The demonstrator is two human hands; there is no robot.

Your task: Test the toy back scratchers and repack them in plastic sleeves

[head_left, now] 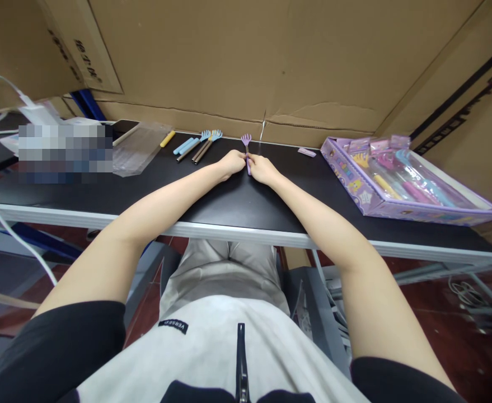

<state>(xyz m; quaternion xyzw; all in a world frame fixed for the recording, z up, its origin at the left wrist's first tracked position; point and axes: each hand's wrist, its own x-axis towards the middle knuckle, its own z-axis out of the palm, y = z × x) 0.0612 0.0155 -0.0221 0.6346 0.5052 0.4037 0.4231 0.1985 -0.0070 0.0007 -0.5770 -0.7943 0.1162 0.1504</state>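
The black tabletop (249, 204) is bounded in front by a silver edge rail (246, 230) and at the back by a cardboard wall (271, 67). A broad strip of dark surface lies between the hands and the rail, giving room for drawing back toward the body; behind the work, the margin to the cardboard is narrow. To the right, a further stretch of surface separates the hands from the purple display box (352, 179), whose near corner lies close to the rail; a small purple label (307, 152) lies near the wall on that side. To the left, the nearest items are the claw-headed rods (202, 151), the blue handles (188, 146), the yellow handle (167, 139) and the clear bag (139, 154). Both forearms cross the rail and converge at centre, elbows spread outward. The purple scratcher (246, 140) is at that meeting point, claw pointing to the wall, handle end toward the body. The left hand (231, 163) is closed, its fingertips on the scratcher at mid-length; the right hand (262, 169) is likewise closed, gripping beside it with the thumb along the handle. Fingers underneath are hidden.
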